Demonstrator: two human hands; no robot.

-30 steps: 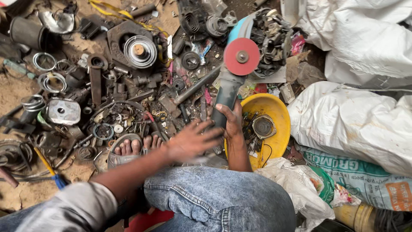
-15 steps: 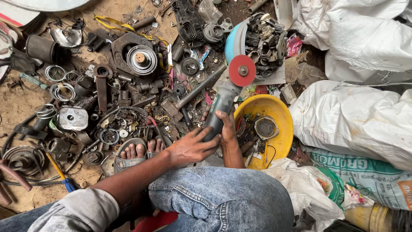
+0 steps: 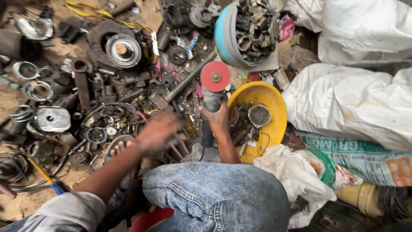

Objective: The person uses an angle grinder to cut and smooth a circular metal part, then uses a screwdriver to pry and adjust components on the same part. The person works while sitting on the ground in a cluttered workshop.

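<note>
Grinder in right hand, red-disced.

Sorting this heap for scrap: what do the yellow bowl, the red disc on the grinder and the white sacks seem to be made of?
Yellow bowl: probably plastic, with an even, glossy colour and a smooth moulded rim. Red disc: looks like matte abrasive composite around a metal hub; hard to confirm. White sacks: likely woven plastic cloth, creased and faintly shiny.

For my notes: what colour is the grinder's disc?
Red disc, clearest in the head view.
</note>
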